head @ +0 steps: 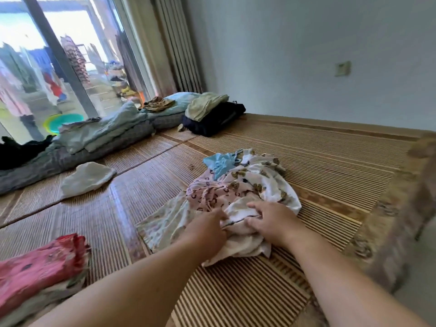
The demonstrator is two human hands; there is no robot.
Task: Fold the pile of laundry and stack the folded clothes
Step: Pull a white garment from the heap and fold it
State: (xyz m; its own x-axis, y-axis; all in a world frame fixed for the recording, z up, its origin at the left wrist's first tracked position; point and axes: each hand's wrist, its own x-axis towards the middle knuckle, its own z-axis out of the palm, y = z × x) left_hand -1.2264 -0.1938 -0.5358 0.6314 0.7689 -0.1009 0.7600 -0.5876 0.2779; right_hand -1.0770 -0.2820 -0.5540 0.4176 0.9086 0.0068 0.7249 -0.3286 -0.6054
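Observation:
A loose pile of laundry [238,192] lies on the bamboo mat [318,161] in front of me: a pink patterned piece, a white piece with bear prints, a small blue garment [220,162] on top and a pale floral cloth spread at the left. Both hands are at the near edge of the pile. My left hand [207,228] digs its fingers into a white garment [243,241] with a dark trim. My right hand [271,220] grips the same white garment from the right, fingers curled into its folds.
A folded stack with a red patterned garment [40,263] on top sits at the near left. A white cloth [87,178] lies alone on the mat. Folded bedding [99,135], pillows and a dark bundle [212,119] line the far side by the window. The mat's right edge drops off.

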